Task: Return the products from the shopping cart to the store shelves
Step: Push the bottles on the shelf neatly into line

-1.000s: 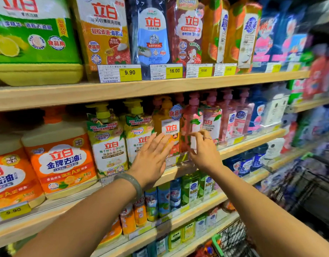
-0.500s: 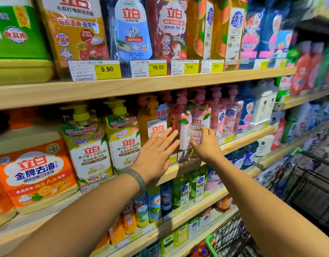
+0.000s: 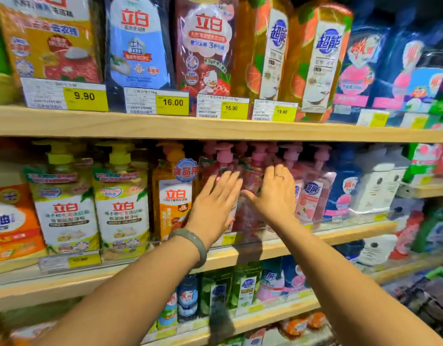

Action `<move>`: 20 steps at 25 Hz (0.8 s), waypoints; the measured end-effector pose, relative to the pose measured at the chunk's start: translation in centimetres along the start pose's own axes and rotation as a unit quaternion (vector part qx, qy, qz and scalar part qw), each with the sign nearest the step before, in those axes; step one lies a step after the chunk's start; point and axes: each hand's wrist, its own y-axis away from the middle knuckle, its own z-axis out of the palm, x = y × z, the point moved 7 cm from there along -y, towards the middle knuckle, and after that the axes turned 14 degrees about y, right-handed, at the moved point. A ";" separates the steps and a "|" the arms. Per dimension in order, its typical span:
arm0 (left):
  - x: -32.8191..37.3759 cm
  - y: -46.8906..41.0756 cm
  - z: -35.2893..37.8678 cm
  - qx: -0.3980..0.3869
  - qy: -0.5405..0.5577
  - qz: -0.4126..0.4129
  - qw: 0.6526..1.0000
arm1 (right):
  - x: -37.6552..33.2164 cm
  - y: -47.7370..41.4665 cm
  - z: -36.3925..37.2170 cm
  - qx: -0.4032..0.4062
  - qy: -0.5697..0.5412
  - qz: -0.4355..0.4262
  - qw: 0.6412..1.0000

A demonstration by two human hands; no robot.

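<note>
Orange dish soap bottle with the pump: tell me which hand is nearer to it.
Left. The left hand lies just beside the orange bottle; the right hand is farther right, on the pink bottles.

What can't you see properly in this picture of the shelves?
- Red pump bottles, head view: labels hidden behind the left hand and right hand.
- Price tag below the yellow bottles: blurred.
- Orange jug: cut off by the left edge.
- Shopping cart: blurred, contents unclear.
</note>
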 end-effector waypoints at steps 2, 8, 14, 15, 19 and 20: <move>0.2 -0.1 0.5 0.008 -0.005 -0.009 1.000 | -0.2 -0.6 0.6 0.008 -0.014 -0.024 1.000; -1.3 0.5 1.0 0.017 0.007 0.027 0.999 | 1.0 -1.0 1.9 0.051 -0.023 -0.084 0.995; -2.4 1.3 1.3 0.005 -0.014 0.036 0.999 | 2.2 -1.7 1.5 -0.001 -0.104 -0.127 0.987; -2.3 1.3 1.2 0.006 -0.014 0.036 0.999 | 2.6 -1.9 1.0 -0.003 -0.111 -0.134 0.985; -2.6 1.3 0.5 0.012 -0.019 0.036 0.999 | 3.8 -2.6 1.3 -0.030 -0.129 -0.162 0.978; -2.7 1.4 0.3 0.012 -0.019 0.035 0.999 | 4.0 -2.7 1.8 -0.047 -0.135 -0.169 0.975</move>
